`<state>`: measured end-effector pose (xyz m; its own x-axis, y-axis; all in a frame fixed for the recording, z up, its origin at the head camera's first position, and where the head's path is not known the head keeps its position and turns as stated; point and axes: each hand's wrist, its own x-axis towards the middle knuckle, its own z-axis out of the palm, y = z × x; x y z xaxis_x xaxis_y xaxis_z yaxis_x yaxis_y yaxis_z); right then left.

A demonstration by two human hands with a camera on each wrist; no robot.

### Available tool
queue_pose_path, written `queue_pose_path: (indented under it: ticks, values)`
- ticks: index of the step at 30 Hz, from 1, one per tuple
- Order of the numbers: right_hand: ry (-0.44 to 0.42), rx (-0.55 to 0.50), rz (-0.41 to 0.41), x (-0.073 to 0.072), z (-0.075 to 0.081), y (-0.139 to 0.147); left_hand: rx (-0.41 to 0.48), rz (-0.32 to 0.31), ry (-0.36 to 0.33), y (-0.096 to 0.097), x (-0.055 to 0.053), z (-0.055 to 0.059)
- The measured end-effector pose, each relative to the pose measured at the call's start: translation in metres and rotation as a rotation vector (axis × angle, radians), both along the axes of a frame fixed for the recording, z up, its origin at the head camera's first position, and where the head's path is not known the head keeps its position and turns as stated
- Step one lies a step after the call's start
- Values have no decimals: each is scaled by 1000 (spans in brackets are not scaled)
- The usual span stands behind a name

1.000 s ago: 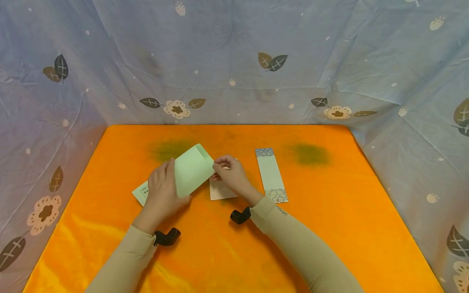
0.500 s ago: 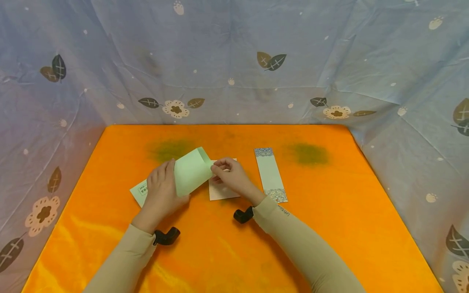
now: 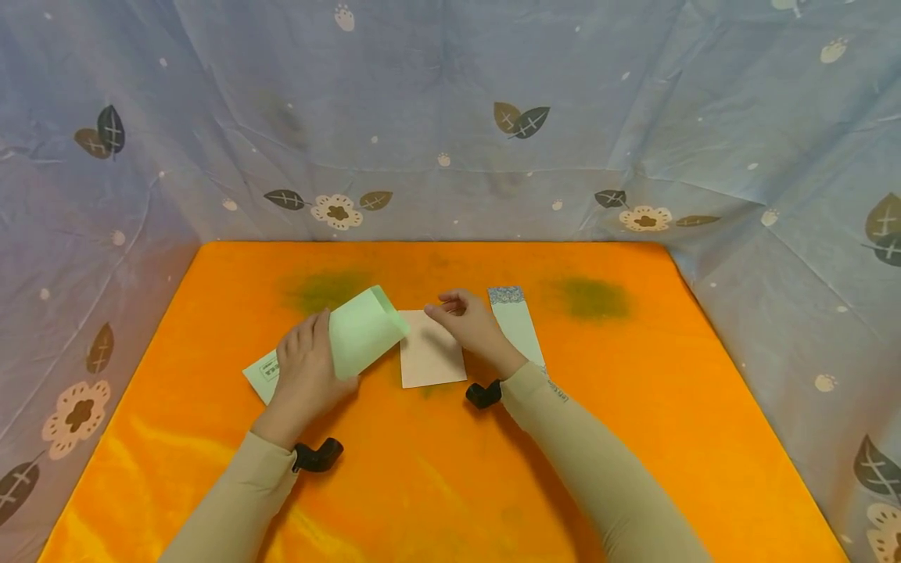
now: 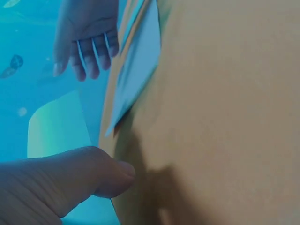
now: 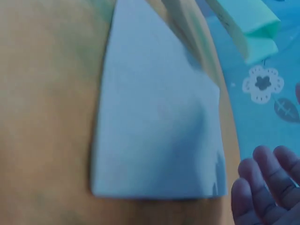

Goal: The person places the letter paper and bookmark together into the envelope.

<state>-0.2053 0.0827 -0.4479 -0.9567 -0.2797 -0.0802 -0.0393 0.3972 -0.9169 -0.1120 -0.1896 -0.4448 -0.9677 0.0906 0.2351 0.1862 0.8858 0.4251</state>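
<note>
My left hand (image 3: 306, 363) grips a pale green paper envelope (image 3: 366, 332) round its middle, holding it tilted above the table. The envelope's end toward the right gapes a little, and dark print shows near its lower left end. In the left wrist view the thumb (image 4: 98, 173) lies across the envelope. My right hand (image 3: 479, 328) hovers over a pinkish-white square sheet of paper (image 3: 431, 356), apart from the envelope, its fingers loosely bent around nothing. In the right wrist view the sheet (image 5: 150, 122) lies flat beside the fingers (image 5: 265, 185).
A white paper strip (image 3: 517, 328) with lace-patterned ends lies right of the sheet, partly hidden by the right hand and sleeve. An orange cloth (image 3: 394, 500) covers the table. Grey-blue patterned curtains (image 3: 436, 102) enclose the back and sides.
My right hand has left the envelope's open edge and moved right and slightly up, uncovering more of the square sheet. The left hand and envelope have shifted slightly left.
</note>
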Motion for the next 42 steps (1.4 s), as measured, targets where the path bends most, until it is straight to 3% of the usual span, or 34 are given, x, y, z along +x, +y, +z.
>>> queue_pose_path:
  ticks: [10,18,42]
  values:
    - [10,213,-35,-15,-13,11,-62,12,-27,-6,0,-7]
    - [-33,252,2,-20,-16,13,-43,21,-68,-9,-2,-5]
    - [-39,354,96,-29,-15,15,23,-104,-387,-34,-17,-8]
